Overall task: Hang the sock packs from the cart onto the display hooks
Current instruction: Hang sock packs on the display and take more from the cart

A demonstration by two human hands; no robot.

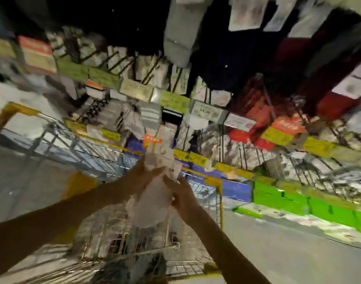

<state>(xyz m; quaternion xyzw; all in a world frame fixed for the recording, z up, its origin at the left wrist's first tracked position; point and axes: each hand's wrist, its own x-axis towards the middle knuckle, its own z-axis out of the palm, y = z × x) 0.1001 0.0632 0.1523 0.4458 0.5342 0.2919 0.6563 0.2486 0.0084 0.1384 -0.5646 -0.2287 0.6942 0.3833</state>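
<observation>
Hands first: my left hand (143, 177) wraps the sock pack (153, 201) from the left near its neck. My right hand (182, 194) pinches its right edge, so both sets of fingers are clamped on it. The pack stands upright over the near half of the cart (89, 154), with its card header pointing far, toward the display.

Risk, as I judge it: the film looks slick and my grip sits low on the soft part. The header could flop and miss a prong, or the pack could slide out and drop into the cart. The display hooks (116, 62) stand close together with stock hanging on them, so I might knock a neighbour off or thread the wrong row.

Count: two hands, one pack held, one cart. Any packs lying in the cart, and the hooks and stock on the far wall, are too blurred for me to number.
</observation>
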